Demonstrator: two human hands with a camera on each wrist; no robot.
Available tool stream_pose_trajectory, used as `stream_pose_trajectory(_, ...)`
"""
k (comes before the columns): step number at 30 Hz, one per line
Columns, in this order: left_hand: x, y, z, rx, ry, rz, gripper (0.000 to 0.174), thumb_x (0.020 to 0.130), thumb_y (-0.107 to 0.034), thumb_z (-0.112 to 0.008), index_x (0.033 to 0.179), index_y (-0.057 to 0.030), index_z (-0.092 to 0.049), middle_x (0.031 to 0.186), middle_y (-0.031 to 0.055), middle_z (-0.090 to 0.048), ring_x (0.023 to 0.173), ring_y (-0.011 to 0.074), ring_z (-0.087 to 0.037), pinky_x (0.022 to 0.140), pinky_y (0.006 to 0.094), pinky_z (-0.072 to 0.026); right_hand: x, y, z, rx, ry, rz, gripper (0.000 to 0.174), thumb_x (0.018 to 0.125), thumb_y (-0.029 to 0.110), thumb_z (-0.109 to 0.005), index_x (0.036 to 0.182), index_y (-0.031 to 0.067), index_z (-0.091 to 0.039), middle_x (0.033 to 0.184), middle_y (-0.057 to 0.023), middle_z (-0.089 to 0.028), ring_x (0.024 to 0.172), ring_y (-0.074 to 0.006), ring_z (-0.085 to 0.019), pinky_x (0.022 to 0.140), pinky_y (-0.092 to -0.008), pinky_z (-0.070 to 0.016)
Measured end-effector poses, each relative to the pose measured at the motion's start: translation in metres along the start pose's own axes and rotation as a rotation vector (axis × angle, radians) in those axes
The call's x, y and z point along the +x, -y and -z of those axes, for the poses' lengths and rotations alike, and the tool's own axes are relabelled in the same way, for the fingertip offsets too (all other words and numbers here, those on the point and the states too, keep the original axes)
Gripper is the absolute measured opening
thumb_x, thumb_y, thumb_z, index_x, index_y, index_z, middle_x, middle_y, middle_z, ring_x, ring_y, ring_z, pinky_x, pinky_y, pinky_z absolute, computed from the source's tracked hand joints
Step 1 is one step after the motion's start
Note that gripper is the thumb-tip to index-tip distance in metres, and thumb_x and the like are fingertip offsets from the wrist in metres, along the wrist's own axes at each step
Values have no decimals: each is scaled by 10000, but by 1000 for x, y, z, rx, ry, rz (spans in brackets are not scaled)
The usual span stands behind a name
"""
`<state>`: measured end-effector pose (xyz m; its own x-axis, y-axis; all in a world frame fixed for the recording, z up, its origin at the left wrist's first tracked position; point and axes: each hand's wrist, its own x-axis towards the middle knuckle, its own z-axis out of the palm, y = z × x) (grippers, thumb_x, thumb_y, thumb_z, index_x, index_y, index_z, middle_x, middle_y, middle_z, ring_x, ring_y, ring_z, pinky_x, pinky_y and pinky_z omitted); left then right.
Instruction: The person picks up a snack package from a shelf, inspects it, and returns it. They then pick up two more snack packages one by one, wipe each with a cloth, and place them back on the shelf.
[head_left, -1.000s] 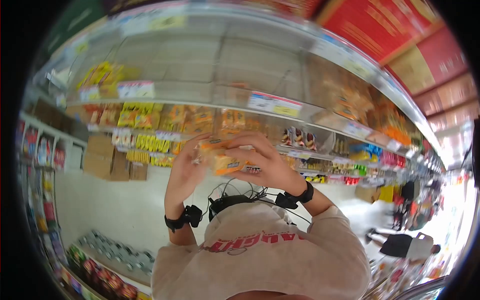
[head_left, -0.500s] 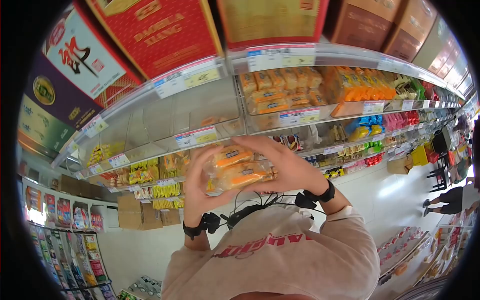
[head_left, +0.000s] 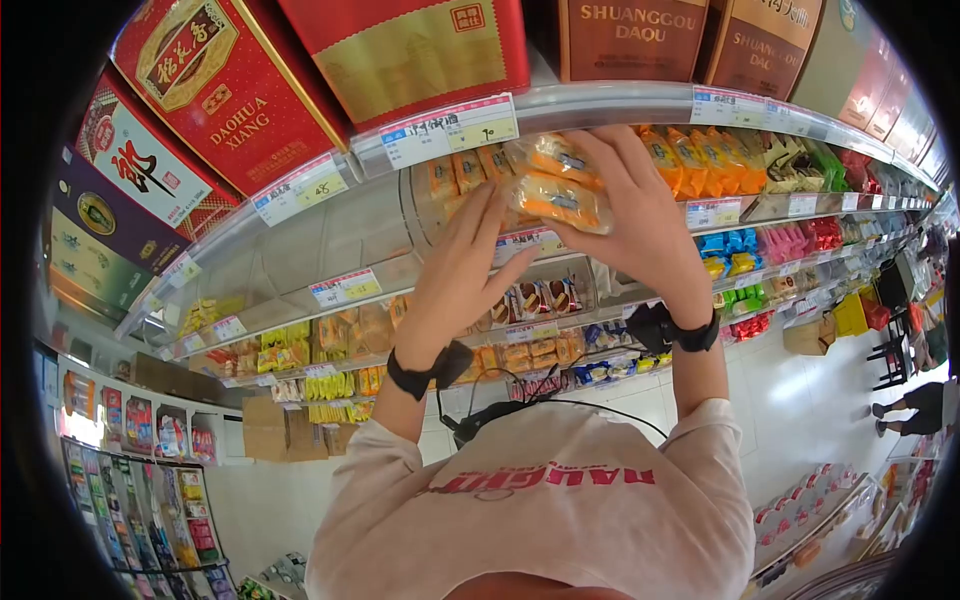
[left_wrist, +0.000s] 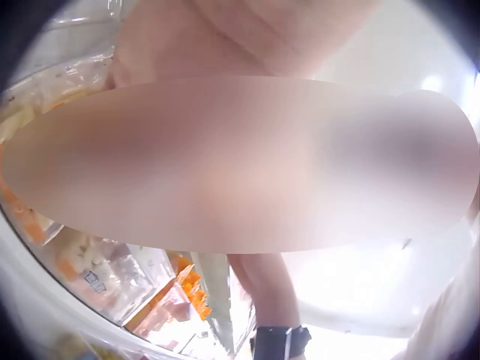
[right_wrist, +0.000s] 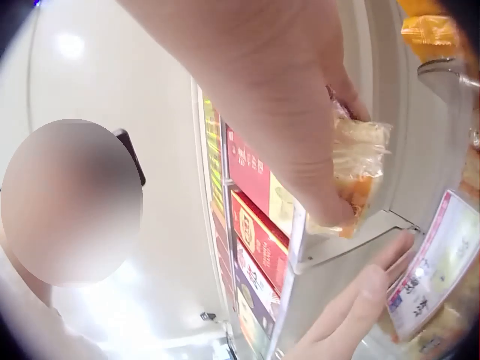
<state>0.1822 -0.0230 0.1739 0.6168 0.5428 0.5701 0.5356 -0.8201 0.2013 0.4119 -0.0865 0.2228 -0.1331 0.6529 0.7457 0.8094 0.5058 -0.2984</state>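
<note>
1. The right hand (head_left: pixel 640 215) is raised to a shop shelf (head_left: pixel 640 232). Its fingers and thumb are curled around two clear snack packets (head_left: pixel 555 185) with orange contents, stacked one on the other.
2. The snack packets are held in the air just above the shelf's front edge, below the front rail of the top shelf (head_left: pixel 600 100). They are level with the opening of a clear-walled bin.
3. In the right wrist view, the right hand (right_wrist: pixel 277 112) has its thumb pressed along one of the snack packets (right_wrist: pixel 360 169). The packet's lower end seems to touch the shelf's metal rim, though the angle makes that hard to judge.
4. The left hand (head_left: pixel 465 275) is raised just beside the right, with its fingers straight and spread. Its fingertips reach the packets' near end and look to be touching it, holding nothing.
5. From the right wrist, the left hand (right_wrist: pixel 360 300) shows flat below the packets, beside a price label (right_wrist: pixel 431 262).
6. The left wrist view is mostly blur. Only some shelved packets (left_wrist: pixel 97 277) show at its lower left.
7. Red boxes (head_left: pixel 220 90) stand along the top shelf, with price labels (head_left: pixel 450 130) on its front rail.
8. More orange packets (head_left: pixel 700 155) fill the shelf toward its right end.
9. A black strap (head_left: pixel 430 370) circles the left wrist.
</note>
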Motion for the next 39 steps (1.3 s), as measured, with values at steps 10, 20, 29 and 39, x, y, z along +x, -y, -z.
stream_pose_trajectory(10, -3, 10, -3, 142, 62, -11, 595, 977, -420, -721, 1357, 23, -600, 1458, 247, -605, 1376, 412, -565, 1129, 490, -470, 5, -48, -24, -90, 193, 143, 747, 832, 292, -833, 1441, -22, -537, 1328, -235, -628, 1229, -416, -585, 1048, -479, -515)
stream_pose_trajectory(20, -6, 6, -9, 46, 38, 67, 726, 949, -377, -766, 1480, 23, -475, 1408, 302, -614, 1270, 466, -615, 1089, 502, -477, 28, -72, -35, 171, 578, 61, 663, 915, 369, -781, 1472, 76, -571, 1394, -193, -653, 1281, -410, -597, 1062, -484, -507)
stream_pose_trajectory(29, -3, 16, -12, 163, 8, -55, 593, 947, -349, -763, 1419, -41, -578, 1471, 212, -605, 1373, 388, -580, 1085, 502, -484, -2, -46, -57, 5, 251, 152, 609, 928, 473, -745, 1325, 21, -653, 1377, -158, -586, 1228, -375, -611, 1025, -466, -523)
stream_pose_trajectory(39, -4, 17, -13, 101, -19, -42, 669, 921, -298, -771, 1498, -58, -533, 1492, 240, -572, 1372, 396, -571, 1061, 501, -501, -31, -22, -81, -241, 15, 85, 514, 956, 419, -714, 1226, -17, -684, 1273, -202, -669, 1228, -388, -622, 1037, -506, -483)
